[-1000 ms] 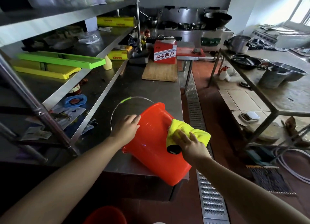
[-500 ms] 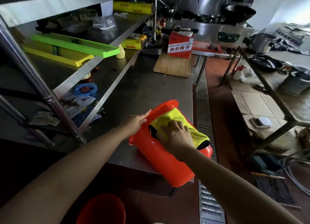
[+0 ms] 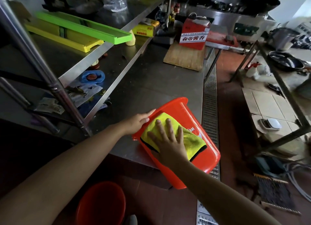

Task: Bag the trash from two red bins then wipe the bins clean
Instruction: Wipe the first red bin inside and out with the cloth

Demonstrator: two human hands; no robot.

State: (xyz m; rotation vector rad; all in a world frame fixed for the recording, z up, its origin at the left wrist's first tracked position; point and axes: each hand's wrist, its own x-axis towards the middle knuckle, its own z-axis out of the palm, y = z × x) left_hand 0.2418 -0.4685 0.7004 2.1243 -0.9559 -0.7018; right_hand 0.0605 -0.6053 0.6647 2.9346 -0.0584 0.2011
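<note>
Head view: flat right hand presses yellow cloth on red bin; left hand grips its rim

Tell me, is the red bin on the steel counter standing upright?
No. The red bin lies tipped on its side at the counter edge, with the right hand pressing a yellow cloth against it.
</note>
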